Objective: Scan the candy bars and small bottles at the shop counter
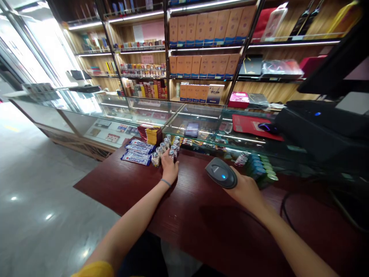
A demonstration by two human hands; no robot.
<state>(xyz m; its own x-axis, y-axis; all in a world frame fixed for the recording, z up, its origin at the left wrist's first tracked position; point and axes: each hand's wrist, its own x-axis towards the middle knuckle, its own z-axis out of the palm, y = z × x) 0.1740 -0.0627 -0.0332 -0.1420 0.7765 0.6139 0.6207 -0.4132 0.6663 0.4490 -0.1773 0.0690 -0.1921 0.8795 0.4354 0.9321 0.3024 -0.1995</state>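
Hands: left (169,169) touching small bottles (167,148), right (245,188) gripping scanner (221,172).

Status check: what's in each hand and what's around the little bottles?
Left hand on the small bottles. Right hand grips barcode scanner. Blue packets left of the bottles; glass counter behind.

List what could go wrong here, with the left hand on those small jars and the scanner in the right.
1. The left hand presses into a tight cluster of small jars; a nudge could topple several.
2. The right hand holds the scanner close to the green packs, which a swing might knock.
3. The scanner's cable trails across the counter and may snag.
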